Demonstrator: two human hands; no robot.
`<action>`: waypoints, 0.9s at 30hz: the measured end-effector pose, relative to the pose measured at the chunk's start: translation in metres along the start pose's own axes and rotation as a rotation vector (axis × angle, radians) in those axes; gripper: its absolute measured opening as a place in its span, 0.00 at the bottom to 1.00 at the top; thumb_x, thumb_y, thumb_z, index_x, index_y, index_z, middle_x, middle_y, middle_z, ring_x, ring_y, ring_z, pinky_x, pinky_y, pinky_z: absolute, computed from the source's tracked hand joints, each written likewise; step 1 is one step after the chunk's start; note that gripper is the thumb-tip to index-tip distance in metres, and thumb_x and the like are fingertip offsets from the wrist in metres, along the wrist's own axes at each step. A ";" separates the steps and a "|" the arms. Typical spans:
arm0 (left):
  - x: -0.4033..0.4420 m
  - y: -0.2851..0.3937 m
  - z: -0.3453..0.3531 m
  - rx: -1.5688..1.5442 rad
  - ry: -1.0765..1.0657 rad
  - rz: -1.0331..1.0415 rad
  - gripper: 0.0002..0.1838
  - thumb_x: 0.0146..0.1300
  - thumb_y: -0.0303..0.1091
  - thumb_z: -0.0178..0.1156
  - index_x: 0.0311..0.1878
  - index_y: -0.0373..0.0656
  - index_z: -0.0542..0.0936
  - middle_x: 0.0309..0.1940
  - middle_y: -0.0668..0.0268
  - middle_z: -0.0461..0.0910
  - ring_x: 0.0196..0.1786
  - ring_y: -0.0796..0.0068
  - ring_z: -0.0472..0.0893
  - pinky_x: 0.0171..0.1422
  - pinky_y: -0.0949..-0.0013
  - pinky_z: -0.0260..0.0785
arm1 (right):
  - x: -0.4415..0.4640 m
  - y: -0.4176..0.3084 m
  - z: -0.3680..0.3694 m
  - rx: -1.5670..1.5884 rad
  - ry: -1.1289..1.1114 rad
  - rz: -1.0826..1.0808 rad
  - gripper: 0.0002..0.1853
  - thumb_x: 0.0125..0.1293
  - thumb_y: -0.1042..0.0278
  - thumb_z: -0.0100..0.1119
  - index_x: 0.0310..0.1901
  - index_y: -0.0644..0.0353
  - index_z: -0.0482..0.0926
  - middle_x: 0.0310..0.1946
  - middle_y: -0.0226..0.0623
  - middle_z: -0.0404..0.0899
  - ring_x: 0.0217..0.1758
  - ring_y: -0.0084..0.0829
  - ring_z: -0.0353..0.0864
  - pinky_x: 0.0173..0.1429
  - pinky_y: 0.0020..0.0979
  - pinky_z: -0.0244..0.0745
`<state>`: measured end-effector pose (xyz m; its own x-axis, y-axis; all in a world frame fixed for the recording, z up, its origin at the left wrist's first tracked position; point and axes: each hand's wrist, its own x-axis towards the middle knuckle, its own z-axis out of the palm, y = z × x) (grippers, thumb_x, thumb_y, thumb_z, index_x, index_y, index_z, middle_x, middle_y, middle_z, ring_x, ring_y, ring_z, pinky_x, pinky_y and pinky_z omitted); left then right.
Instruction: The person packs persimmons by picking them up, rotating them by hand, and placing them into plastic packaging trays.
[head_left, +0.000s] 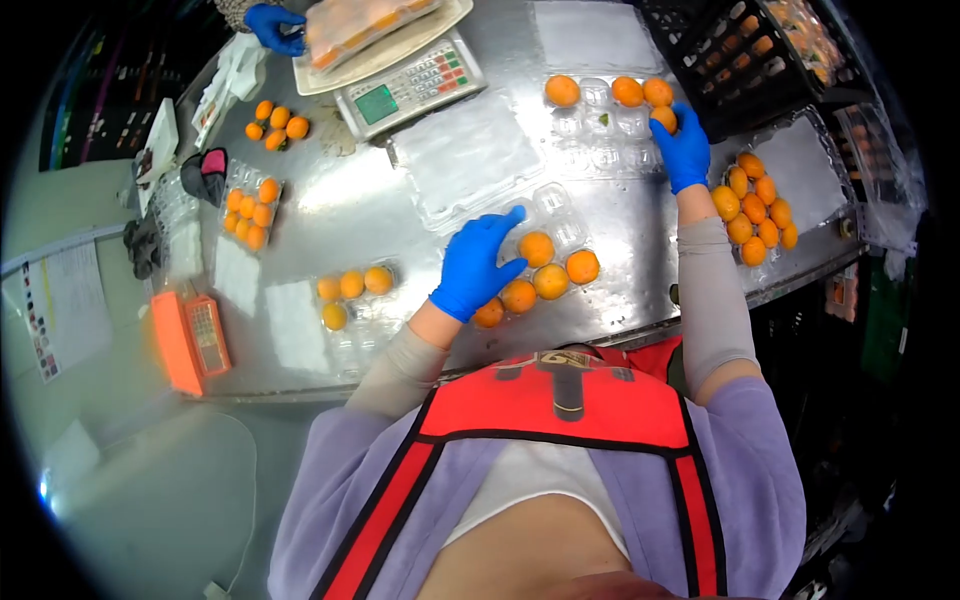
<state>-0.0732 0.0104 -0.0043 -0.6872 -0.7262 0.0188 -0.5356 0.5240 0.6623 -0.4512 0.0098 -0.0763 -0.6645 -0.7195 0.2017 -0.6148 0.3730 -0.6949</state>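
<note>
The person's right hand (684, 152) is pinching an orange (663, 119) at the right end of the far tray (596, 93), which is carrying three others and showing unfilled cells. The left hand (473, 265) is spreading wide at the left side of the near tray (549, 200), where five oranges (550, 281) are sitting; both trays are seemingly remaining part-filled.
</note>
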 end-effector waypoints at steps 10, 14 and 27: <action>0.018 0.013 0.017 0.163 -0.175 0.036 0.30 0.46 0.41 0.68 0.56 0.49 0.76 0.49 0.60 0.77 0.47 0.55 0.75 0.52 0.58 0.70 | -0.075 -0.032 0.004 0.307 0.120 0.033 0.26 0.59 0.63 0.67 0.57 0.64 0.73 0.54 0.44 0.75 0.59 0.38 0.74 0.61 0.35 0.68; 0.029 0.022 0.016 0.370 -0.301 0.002 0.26 0.44 0.43 0.68 0.49 0.46 0.78 0.49 0.60 0.77 0.46 0.55 0.76 0.50 0.57 0.70 | -0.107 -0.066 -0.006 0.468 -0.005 0.072 0.26 0.61 0.67 0.64 0.59 0.64 0.70 0.57 0.42 0.74 0.59 0.34 0.73 0.62 0.33 0.68; 0.041 0.046 -0.025 -0.762 0.122 0.095 0.26 0.49 0.32 0.70 0.54 0.42 0.78 0.56 0.60 0.75 0.64 0.62 0.70 0.69 0.60 0.59 | -0.153 -0.143 -0.022 1.386 -0.821 0.422 0.22 0.71 0.52 0.47 0.61 0.55 0.70 0.49 0.29 0.76 0.50 0.21 0.74 0.53 0.26 0.69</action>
<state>-0.1137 -0.0060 0.0454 -0.6306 -0.7607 0.1541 0.0381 0.1681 0.9850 -0.2709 0.0791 0.0072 -0.0134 -0.9737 -0.2272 0.6546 0.1633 -0.7382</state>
